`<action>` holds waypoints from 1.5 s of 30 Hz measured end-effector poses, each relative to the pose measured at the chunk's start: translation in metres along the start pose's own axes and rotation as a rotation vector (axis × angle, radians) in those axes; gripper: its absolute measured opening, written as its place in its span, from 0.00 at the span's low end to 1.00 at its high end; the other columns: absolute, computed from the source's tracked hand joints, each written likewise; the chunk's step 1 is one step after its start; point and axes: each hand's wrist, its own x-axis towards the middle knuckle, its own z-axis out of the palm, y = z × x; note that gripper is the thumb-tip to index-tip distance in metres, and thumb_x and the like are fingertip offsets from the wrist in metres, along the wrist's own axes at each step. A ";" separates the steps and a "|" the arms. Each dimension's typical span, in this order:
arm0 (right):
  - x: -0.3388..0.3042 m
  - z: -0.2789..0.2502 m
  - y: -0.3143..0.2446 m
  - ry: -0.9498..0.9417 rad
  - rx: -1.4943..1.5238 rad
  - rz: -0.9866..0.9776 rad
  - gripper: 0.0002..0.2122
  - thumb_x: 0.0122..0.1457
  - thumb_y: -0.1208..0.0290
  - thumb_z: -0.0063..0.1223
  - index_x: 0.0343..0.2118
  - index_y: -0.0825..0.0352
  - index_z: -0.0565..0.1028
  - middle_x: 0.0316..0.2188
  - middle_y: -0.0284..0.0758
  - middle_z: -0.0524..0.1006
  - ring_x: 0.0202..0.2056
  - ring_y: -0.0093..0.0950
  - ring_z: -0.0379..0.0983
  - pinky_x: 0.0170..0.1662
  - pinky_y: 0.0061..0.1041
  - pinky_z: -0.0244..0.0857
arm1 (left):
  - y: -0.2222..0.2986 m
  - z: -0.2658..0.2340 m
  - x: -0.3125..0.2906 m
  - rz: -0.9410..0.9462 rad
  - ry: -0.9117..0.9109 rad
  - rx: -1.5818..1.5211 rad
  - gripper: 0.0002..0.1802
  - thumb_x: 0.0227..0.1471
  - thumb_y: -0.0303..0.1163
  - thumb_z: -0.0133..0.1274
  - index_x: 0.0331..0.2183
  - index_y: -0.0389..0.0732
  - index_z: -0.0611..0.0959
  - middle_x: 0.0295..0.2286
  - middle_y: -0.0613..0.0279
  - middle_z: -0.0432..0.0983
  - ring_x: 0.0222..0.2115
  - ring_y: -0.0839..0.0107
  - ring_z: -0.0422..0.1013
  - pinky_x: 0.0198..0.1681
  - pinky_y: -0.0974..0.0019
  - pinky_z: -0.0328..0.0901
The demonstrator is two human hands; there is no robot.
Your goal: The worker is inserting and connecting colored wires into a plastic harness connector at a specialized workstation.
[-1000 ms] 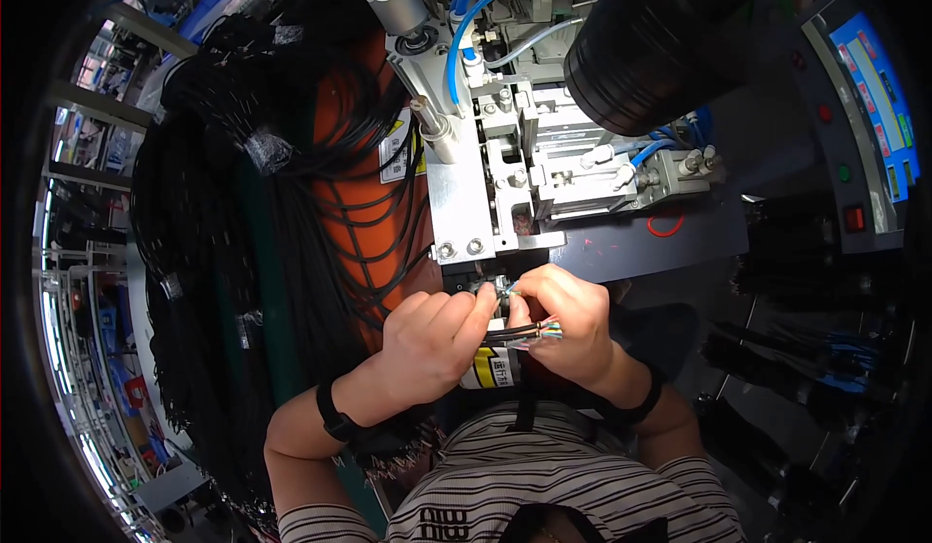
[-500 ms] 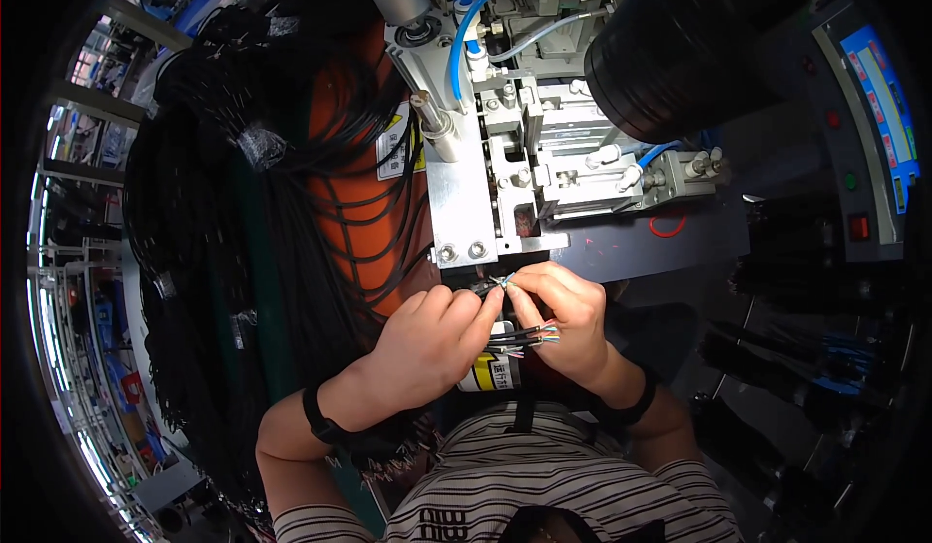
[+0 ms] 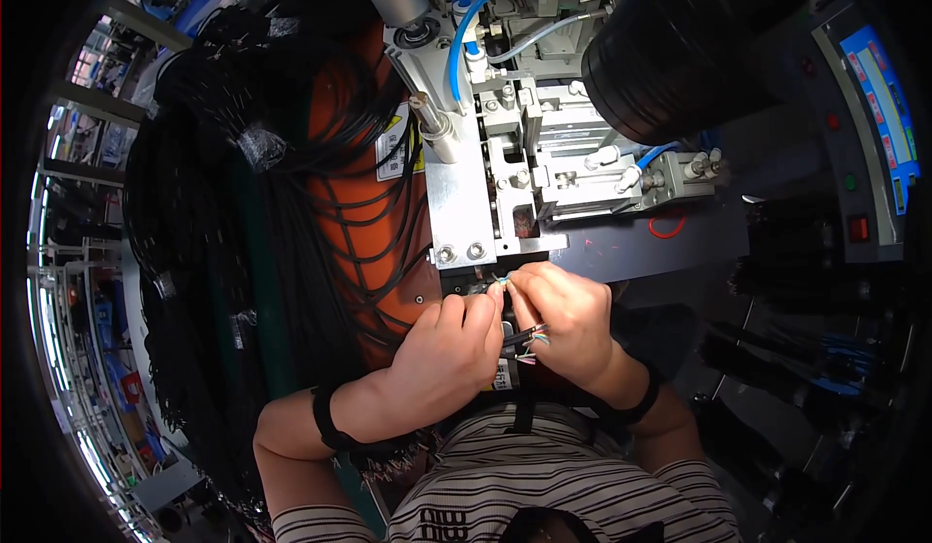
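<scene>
My left hand [image 3: 449,345] is closed, thumb and forefinger pinching the end of a black cable, most of which is hidden by the fingers. Fingertip to fingertip with it, my right hand [image 3: 571,318] pinches the thin coloured wires [image 3: 502,280] that come out of that end. Below the pinch, more black cables [image 3: 522,338] stick out between my hands, their stripped ends showing fine coloured wires by my right palm. Just beyond my fingers stands a metal machine [image 3: 464,203] with a flat plate and bolts.
A large bundle of black cables [image 3: 218,87] hangs at the left over an orange surface [image 3: 335,218]. Blue air hoses [image 3: 456,53] run over the machine. A black cylinder [image 3: 650,58] overhangs at upper right, near a control panel [image 3: 859,145]. Dark cable bundles [image 3: 767,363] lie at right.
My left hand has turned more upright, its knuckles shifting slightly right. The loose cable ends between my hands have tilted and moved a little left. Both hands keep their pinch.
</scene>
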 end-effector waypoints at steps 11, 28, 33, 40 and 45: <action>0.006 0.002 0.008 -0.093 0.120 0.114 0.02 0.51 0.81 0.58 0.27 0.71 0.77 0.23 0.38 0.76 0.17 0.26 0.72 0.21 0.23 0.65 | -0.021 0.000 0.000 -0.035 0.046 -0.189 0.25 0.42 0.27 0.51 0.47 0.36 0.78 0.27 0.62 0.66 0.26 0.68 0.64 0.26 0.66 0.61; -0.005 -0.009 -0.001 -0.081 0.774 0.301 0.10 0.52 0.82 0.59 0.38 0.70 0.77 0.27 0.28 0.78 0.19 0.11 0.63 0.22 0.13 0.59 | -0.031 -0.001 -0.023 -0.212 -0.024 -0.203 0.25 0.36 0.19 0.53 0.43 0.37 0.79 0.31 0.56 0.72 0.33 0.57 0.71 0.35 0.56 0.66; -0.009 -0.003 0.003 -0.160 0.876 0.297 0.14 0.53 0.83 0.58 0.43 0.70 0.75 0.32 0.30 0.77 0.22 0.11 0.65 0.26 0.12 0.60 | -0.027 -0.001 -0.019 -0.274 0.023 -0.754 0.26 0.36 0.20 0.56 0.44 0.38 0.79 0.25 0.58 0.72 0.24 0.60 0.72 0.25 0.62 0.66; -0.015 0.003 0.003 -0.201 1.310 0.674 0.09 0.58 0.84 0.53 0.42 0.74 0.73 0.36 0.34 0.75 0.27 0.14 0.70 0.30 0.14 0.66 | -0.024 0.004 -0.008 -0.180 0.207 -0.736 0.25 0.39 0.21 0.59 0.44 0.38 0.79 0.21 0.59 0.72 0.19 0.60 0.71 0.23 0.63 0.66; -0.016 0.003 -0.007 -0.082 1.180 0.553 0.07 0.60 0.85 0.50 0.41 0.75 0.73 0.36 0.35 0.74 0.28 0.16 0.73 0.31 0.15 0.69 | -0.017 0.008 -0.007 -0.215 0.170 -0.677 0.19 0.41 0.23 0.60 0.40 0.40 0.81 0.21 0.58 0.75 0.19 0.62 0.72 0.23 0.66 0.66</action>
